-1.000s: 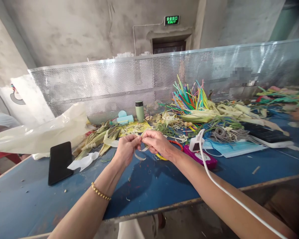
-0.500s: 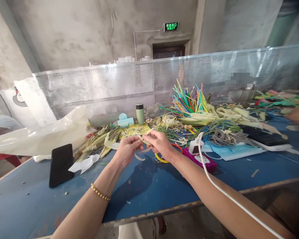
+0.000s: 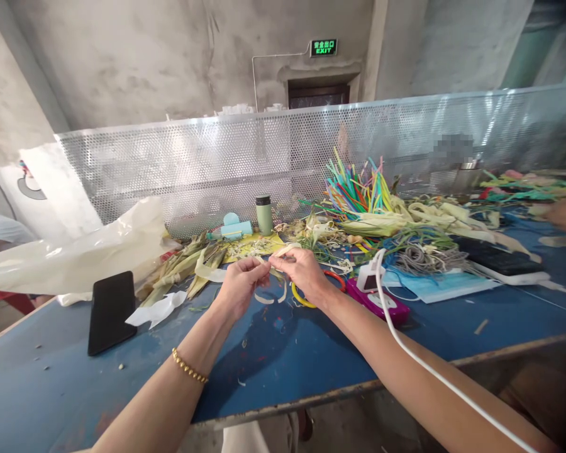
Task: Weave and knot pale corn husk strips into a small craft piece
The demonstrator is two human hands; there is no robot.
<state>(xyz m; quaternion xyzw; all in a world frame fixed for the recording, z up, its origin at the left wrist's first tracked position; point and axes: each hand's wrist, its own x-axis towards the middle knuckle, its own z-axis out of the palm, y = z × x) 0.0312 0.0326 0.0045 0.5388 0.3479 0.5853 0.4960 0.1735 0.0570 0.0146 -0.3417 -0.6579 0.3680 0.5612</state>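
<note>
One end of the pale husk strip [image 3: 283, 291] is hanging more steeply beneath your hands than before; your left hand [image 3: 241, 281] and right hand [image 3: 299, 270] are pinching the strip. Beyond them, a green tumbler [image 3: 264, 217] is standing.

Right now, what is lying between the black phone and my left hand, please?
In the head view, a white scrap lies there, nearer the phone than the left hand, with husks just behind.
</note>
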